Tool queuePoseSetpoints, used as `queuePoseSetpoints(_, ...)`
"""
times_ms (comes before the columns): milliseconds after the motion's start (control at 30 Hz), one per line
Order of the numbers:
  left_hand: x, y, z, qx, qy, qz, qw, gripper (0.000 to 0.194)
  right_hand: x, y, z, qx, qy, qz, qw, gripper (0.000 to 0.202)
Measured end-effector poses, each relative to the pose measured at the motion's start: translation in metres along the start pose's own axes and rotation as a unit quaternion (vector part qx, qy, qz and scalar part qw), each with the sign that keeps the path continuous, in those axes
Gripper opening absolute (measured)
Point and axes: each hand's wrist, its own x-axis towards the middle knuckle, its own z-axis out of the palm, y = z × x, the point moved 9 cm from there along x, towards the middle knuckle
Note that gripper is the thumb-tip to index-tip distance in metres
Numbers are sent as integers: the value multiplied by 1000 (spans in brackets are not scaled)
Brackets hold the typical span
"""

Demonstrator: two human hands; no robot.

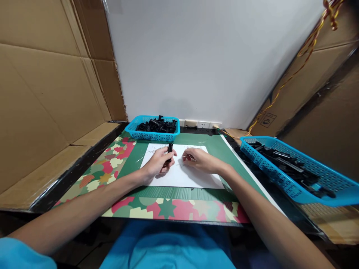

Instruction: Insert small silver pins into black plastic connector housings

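My left hand (pixel 159 162) grips a small black plastic part (pixel 170 148), held upright between thumb and fingers over a white sheet (pixel 179 180). Just to its right, my right hand (pixel 198 160) has its fingers curled together, with a thin, shiny sliver showing at the fingertips. What that sliver is, I cannot make out. Tiny dark bits (pixel 193 147) lie scattered along the sheet's far edge, behind both hands.
A blue basket (pixel 131 129) of black plastic parts stands at the back left. Another blue basket (pixel 331 168) with longer black pieces sits at the right. Cardboard walls (pixel 42 82) flank the table, and twisted wires (pixel 280 89) hang at the right.
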Motion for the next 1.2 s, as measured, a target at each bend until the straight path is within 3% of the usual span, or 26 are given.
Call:
queuePoseSetpoints(500,-3,5,2,-12,7,-14,1000,30,1,-4,2,-7,-8,-11,1000,20)
queuePoseSetpoints(667,-5,6,3,-12,8,-25,1000,32,-1,-6,-1,1,0,-12,1000,8)
queuePoseSetpoints(833,-4,15,-10,-26,49,11,998,35,0,-12,-2,-17,0,-18,1000,13)
queuePoseSetpoints(1000,-3,18,-29,-10,115,35,993,33,7,-18,1,-14,50,-7,999,16)
queuePoseSetpoints(1200,-2,19,-29,-3,115,38,993,31,21,-23,15,-9,96,11,995,10)
